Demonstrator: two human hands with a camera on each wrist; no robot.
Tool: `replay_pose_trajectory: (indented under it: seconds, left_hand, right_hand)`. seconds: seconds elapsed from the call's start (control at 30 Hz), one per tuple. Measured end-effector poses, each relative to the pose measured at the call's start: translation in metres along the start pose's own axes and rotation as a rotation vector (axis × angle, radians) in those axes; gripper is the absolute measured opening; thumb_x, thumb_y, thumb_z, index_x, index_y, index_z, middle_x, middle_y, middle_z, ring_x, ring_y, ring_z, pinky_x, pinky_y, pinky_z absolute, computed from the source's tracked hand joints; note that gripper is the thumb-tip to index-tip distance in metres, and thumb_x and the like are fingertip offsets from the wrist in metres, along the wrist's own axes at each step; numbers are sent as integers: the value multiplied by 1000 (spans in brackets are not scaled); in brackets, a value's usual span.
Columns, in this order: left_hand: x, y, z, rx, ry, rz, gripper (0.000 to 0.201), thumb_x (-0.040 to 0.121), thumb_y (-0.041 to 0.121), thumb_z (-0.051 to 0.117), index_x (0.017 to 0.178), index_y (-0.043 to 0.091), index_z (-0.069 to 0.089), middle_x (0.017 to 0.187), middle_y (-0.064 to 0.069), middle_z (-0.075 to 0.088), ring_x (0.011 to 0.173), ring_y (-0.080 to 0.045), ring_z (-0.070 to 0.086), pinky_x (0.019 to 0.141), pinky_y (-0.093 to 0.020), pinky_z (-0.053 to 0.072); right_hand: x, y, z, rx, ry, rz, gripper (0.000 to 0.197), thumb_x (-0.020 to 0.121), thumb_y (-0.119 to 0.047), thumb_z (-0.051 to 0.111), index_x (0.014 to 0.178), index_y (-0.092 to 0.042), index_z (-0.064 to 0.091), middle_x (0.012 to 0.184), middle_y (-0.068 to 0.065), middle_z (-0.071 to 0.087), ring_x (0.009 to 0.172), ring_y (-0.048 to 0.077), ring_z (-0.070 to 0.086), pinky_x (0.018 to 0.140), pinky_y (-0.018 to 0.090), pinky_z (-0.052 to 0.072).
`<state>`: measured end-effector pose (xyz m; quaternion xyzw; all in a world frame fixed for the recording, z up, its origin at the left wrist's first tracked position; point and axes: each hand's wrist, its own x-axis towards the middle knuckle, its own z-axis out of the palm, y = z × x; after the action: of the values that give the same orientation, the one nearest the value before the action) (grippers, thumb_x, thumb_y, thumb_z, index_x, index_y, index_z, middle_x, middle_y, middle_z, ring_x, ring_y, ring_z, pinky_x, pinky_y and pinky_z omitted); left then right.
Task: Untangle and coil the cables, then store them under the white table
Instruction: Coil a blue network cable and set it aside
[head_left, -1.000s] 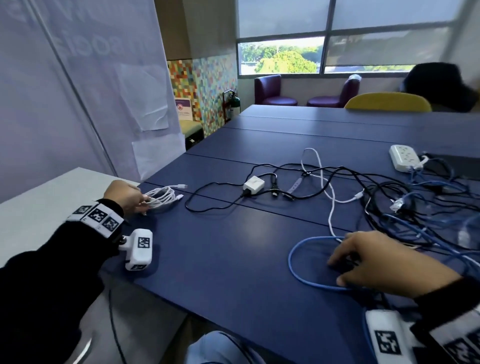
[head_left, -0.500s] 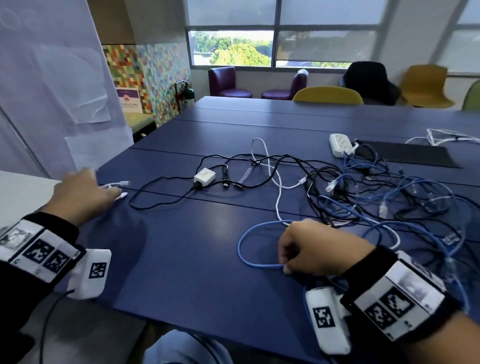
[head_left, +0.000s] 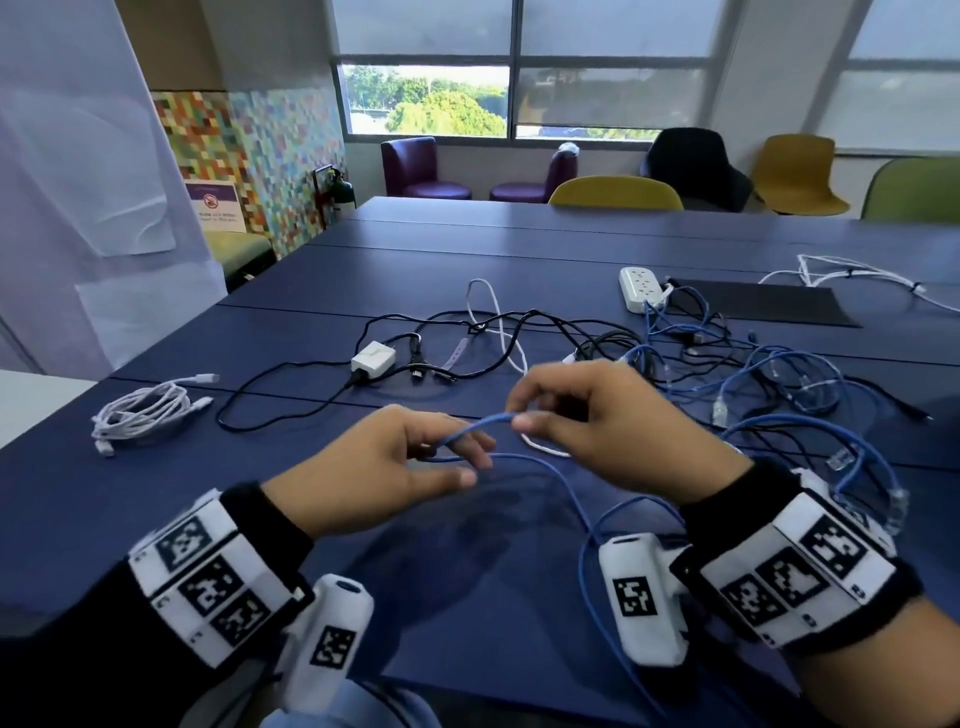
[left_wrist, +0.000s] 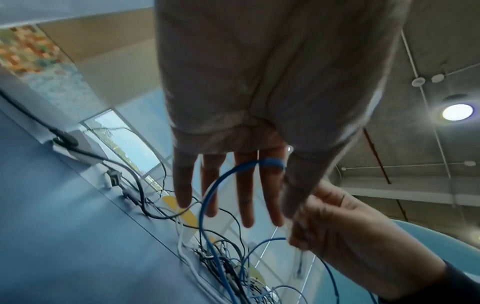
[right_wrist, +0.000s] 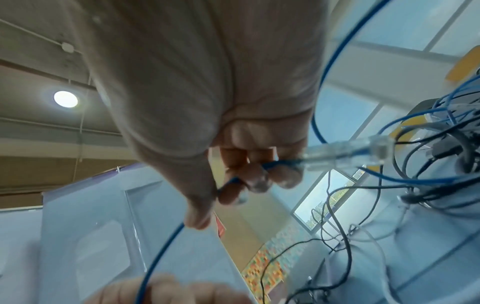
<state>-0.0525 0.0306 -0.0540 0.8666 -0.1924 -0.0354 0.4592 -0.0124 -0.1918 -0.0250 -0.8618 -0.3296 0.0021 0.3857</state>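
Right hand raised above the blue table, thumb and curled fingers pinching a blue network cable just behind its clear plug. Left hand close beside, fingers nearly straight, the same cable looped across the index finger with the thumb against it; cannot tell how firmly pinned. From the hands, cable trailing down toward the table's near edge and back right into the tangle: blue and black leads knotted together on the table, right of centre, crossing one another and blocking any clean pull. White power strip at the tangle's far edge, touching a black mat. White adapter on the table left of the tangle, black lead snaking from it. Coiled white cable near the table's left edge, apart from the rest. More loose white cable at the table's far right. White surface just beyond the left edge. Chairs behind the table's far side.
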Motion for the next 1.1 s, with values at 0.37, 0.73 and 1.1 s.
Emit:
replay_pose_trajectory:
  seconds: [0.37,0.73,1.1]
  left_hand:
    - [-2,18,-3,-385,282,140,20,89,18,61,73,9,70,76,-13,70,82,-29,67,80,-26,55]
    - [-6,60,5,-135,198,420,22,83,29,66,102,23,76,158,9,26,146,-12,23,115,-44,26]
    - [17,54,12,-320,622,106,29,69,20,85,94,16,70,76,-15,46,62,-11,48,60,-21,46]
  right_hand:
    - [0,-2,-52,217,522,-59,7,89,-17,69,84,-19,71,65,16,51,58,16,43,54,25,36]
    - [4,-19,-10,335,275,82,8,86,-7,69,85,-10,77,62,17,65,53,14,51,53,24,43]
    - [-11,-40,4,653,-194,208,28,100,-10,46,114,9,62,104,26,70,95,39,69,93,48,52]
